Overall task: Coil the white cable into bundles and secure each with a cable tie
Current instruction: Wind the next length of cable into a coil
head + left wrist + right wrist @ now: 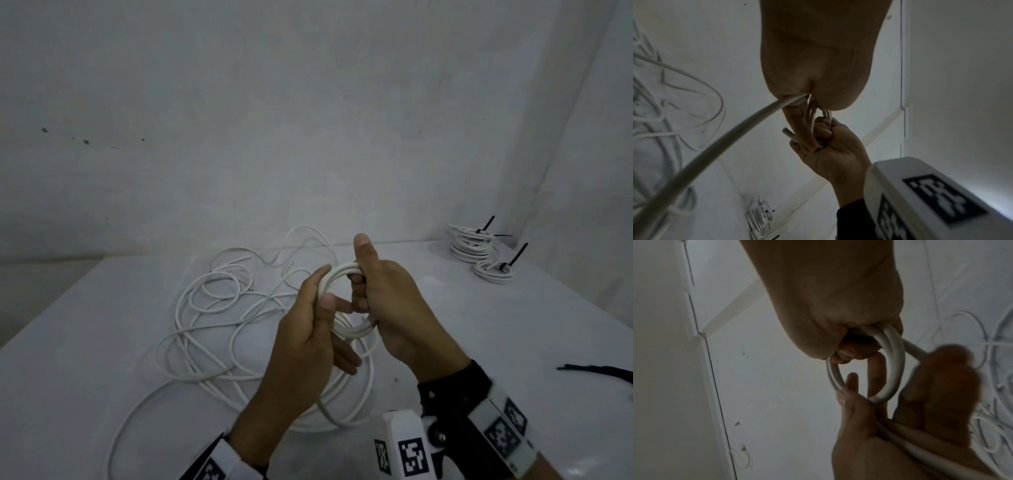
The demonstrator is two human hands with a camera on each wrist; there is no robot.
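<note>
A small coil of white cable (358, 331) is held above the table between both hands. My left hand (313, 298) grips its left side, thumb in front and fingers curled behind. My right hand (368, 274) holds the right side with its fingers hooked through the ring and the thumb sticking up. In the right wrist view the coil (895, 363) shows two or three turns running from the right hand (828, 308) to the left hand (925, 402). From the left hand (818, 65) the cable's free run (731, 136) drops to the loose tangle (212, 308) on the table.
Two tied bundles (474, 245) (495, 270) with black cable ties lie at the table's back right corner. Spare black cable ties (603, 371) lie at the right edge. The white table (85, 342) meets grey walls behind and to the right.
</note>
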